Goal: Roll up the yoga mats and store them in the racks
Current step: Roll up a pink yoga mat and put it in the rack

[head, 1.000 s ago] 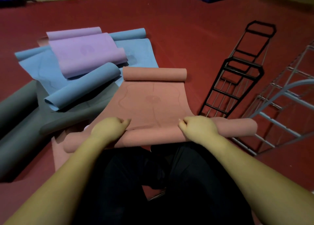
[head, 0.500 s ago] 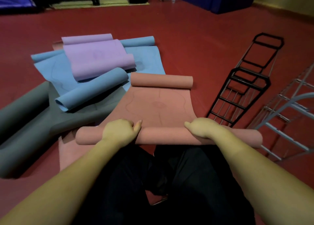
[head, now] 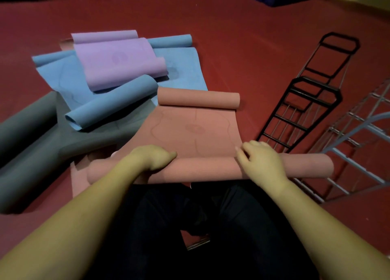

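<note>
While your left hand (head: 155, 157) still grips the pink roll (head: 202, 167), fingers curled, your right hand (head: 261, 163) has loosened, fingers spread atop it; rolling continues toward its far curl (head: 198, 98).

Both arms reach forward, hands set side by side and apart.
The left hand (head: 155, 157) lies knuckles up with fingers curled; the right hand (head: 260, 160) arches, fingertips pressing down.
</note>
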The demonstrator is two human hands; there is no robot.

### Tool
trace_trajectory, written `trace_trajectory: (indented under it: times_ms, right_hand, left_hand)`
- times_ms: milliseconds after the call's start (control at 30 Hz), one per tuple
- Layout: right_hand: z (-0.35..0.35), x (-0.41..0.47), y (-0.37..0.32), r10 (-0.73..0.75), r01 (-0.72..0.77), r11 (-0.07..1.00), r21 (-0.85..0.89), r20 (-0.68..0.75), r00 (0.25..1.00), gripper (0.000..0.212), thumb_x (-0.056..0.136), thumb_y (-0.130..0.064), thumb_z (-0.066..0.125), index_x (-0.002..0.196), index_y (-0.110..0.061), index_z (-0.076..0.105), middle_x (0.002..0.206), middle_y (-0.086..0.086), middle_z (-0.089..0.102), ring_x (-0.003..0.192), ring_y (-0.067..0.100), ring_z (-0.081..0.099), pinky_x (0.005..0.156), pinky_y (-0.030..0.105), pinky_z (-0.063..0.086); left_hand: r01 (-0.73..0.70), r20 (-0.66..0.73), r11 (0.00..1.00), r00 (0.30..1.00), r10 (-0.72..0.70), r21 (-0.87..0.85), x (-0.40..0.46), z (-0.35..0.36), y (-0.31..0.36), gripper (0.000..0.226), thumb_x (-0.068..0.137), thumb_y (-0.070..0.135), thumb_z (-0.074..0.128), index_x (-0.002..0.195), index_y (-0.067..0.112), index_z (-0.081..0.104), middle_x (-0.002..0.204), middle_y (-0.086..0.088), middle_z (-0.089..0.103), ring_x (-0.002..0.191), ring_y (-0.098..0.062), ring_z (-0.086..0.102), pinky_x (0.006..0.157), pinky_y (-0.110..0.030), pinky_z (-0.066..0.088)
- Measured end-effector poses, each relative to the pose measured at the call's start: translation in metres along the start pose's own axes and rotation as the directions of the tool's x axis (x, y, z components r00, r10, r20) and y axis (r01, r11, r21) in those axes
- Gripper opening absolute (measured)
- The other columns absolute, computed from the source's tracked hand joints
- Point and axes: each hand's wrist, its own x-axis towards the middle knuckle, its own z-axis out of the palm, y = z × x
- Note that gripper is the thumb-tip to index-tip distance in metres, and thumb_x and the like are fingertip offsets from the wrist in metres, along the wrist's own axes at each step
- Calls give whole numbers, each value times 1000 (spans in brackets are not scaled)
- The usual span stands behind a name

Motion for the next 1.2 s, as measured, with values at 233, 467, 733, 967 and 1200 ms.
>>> trace_trajectory:
  times_ms: [233, 467, 733, 967, 1200]
  right_hand:
    - [15, -19, 3, -12, 12, 997, -76, 9, 1000, 53, 93, -57, 33, 78, -14, 59, 81, 3, 60, 81, 26, 54, 72, 39, 44]
    - [16, 11, -1, 50, -35, 990, -138, 108, 993, 56, 91, -58, 28, 70, -17, 61, 77, 2, 61, 80, 29, 59, 60, 33, 36]
    - [6, 39, -4, 122, -63, 982, -180, 339, 933, 62, 98, -54, 25, 97, -13, 72, 100, 12, 69, 92, 32, 61, 67, 32, 39]
    - [-20, 48, -12, 195, -135, 979, -151, 510, 838, 68, 99, -54, 26, 122, -3, 64, 128, 22, 61, 113, 35, 58, 88, 36, 44]
    - [-38, 31, -13, 191, -153, 981, -120, 730, 656, 65, 103, -51, 27, 143, -4, 47, 153, 18, 39, 137, 31, 41, 106, 31, 33]
  left_hand:
    - [-3, 102, 979, 994, 25, -204, -1, -7, 12, 50, 100, 43, 38, 135, 13, 56, 148, -11, 48, 131, -27, 45, 97, -32, 31]
    - [-65, -380, 993, 925, 23, -97, -7, 10, 3, 49, 102, 49, 31, 106, 17, 68, 115, -12, 63, 109, -32, 58, 84, -38, 45]
    - [-73, -549, 988, 824, 137, 137, -26, 48, -5, 69, 90, 64, 17, 85, 19, 69, 85, -6, 62, 88, -31, 63, 78, -40, 42]
    - [-91, -499, 993, 859, 115, 72, -16, 18, 2, 68, 100, 60, 21, 81, 16, 69, 96, -8, 70, 93, -32, 64, 73, -35, 44]
    - [-40, -266, 997, 962, 58, 73, -37, 13, 4, 71, 99, 62, 20, 98, 12, 71, 115, -16, 67, 109, -33, 61, 89, -37, 45]
